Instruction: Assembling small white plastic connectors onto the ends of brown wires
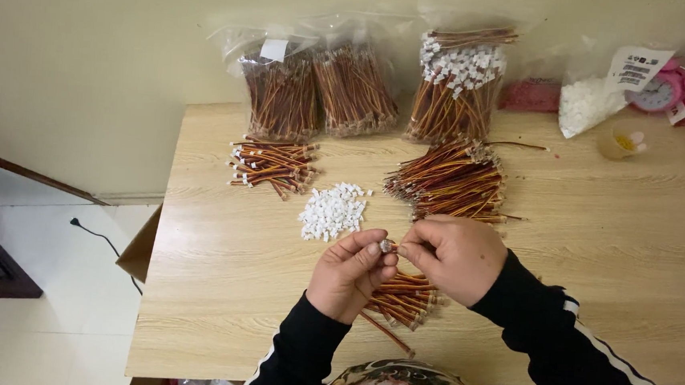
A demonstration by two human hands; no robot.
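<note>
Both hands meet over the near middle of the table [595, 258]. My left hand [349, 273] is curled, thumb and forefinger pinched on a small white connector [387, 245]. My right hand [454, 257] is closed too, fingertips pressed at the same connector from the other side. Whether a wire runs into it I cannot tell; the fingers cover that. The piece is tiny, pale, slightly blurred.

Under the hands lies a small bundle of red-and-yellow wires [403, 297], partly hidden by the left wrist. Just beyond sits a heap of white connectors [333, 210]. Right of the heap, a larger fan of wires [449, 180]; left of it, a smaller wire pile [270, 165]. Against the wall stand clear bags of wire bundles [354, 89]. Far right: bag of white pieces [586, 105], pink clock [661, 88], partly cut off.
</note>
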